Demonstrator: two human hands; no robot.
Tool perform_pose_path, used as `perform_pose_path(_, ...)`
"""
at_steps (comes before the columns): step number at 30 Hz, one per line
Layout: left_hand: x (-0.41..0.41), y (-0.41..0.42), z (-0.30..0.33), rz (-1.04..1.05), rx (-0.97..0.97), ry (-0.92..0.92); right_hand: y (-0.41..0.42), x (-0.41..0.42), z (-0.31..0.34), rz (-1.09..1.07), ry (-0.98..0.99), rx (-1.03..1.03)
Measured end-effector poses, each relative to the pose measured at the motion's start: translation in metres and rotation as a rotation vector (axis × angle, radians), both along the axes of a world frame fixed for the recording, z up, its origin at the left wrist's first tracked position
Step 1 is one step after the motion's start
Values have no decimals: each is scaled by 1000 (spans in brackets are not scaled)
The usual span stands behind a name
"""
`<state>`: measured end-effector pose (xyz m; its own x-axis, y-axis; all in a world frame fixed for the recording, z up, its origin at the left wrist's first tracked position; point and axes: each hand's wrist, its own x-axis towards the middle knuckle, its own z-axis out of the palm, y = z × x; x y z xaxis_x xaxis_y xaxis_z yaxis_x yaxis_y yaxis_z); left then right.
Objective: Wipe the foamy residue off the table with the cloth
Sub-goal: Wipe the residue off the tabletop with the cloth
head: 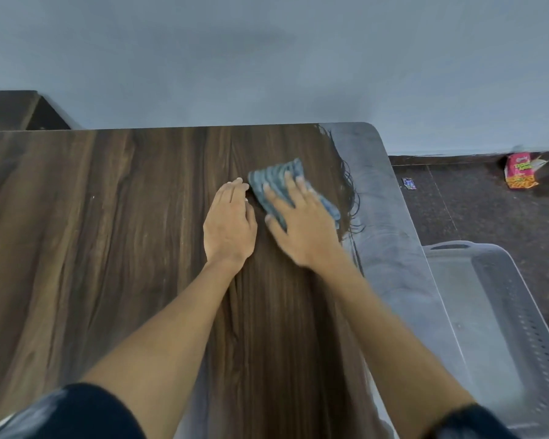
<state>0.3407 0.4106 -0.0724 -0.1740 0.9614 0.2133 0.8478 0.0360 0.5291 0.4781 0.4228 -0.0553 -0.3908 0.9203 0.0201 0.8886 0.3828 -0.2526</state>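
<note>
We see right hand (301, 223) pressing flat, fingers spread, on cloth (279, 182); left hand (230, 221) open, flat on tabletop (108, 217) beside it; foamy residue (377, 201) just beyond right hand.

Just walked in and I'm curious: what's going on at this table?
A person is wiping a wooden table. The right hand presses a blue striped cloth flat near the right side, beside a grey foamy residue along that edge. The left hand rests flat on the wood beside the cloth.

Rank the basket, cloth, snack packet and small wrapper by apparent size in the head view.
1. basket, though nearness to the camera inflates it
2. cloth, partly under the right hand
3. snack packet
4. small wrapper
</note>
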Motion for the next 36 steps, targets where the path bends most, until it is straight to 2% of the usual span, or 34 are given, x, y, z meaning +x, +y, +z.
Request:
perform_pose_path(2, 0, -6, 1, -11, 5, 0, -42, 16, 1, 57, -29, 8)
perform_pose_path(4, 1, -15, 3, -3, -19, -10, -56, 41, 3, -9, -85, -12)
perform_pose_path(8, 2, -41, 3, -6, -57, 15, -17, 51, 3, -271, -90, -79)
perform_pose_path(10, 3, -53, 2, -10, -64, 26, -8, 31, 2, -310, -90, -66)
perform_pose_path(15, 3, -90, 0, -30, -64, 4, -80, 3, -1, 19, -29, -29)
perform_pose_path(17, 4, -107, 1, -22, -67, 9, -121, 17, 1, 63, -39, -50)
perform_pose_path(20, 6, -132, 4, -6, -88, -1, -142, 49, 10, -41, -64, -98)
perform_pose_path(24, 10, -158, 3, 57, -76, -27, -79, 46, 12, -319, -97, -128)
perform_pose_path(26, 12, -164, 2, 76, -70, -35, -41, 17, 13, -356, -93, -152)
perform_pose_path(31, 11, -169, -2, 59, -39, -19, -19, -46, 9, -82, -91, -86)
perform_pose_path(34, 11, -176, -3, 63, -25, -2, -64, -40, 5, 159, -56, -67)
perform_pose_path(36, 9, -182, -3, 68, -34, 0, -109, -20, 5, 243, -47, -70)
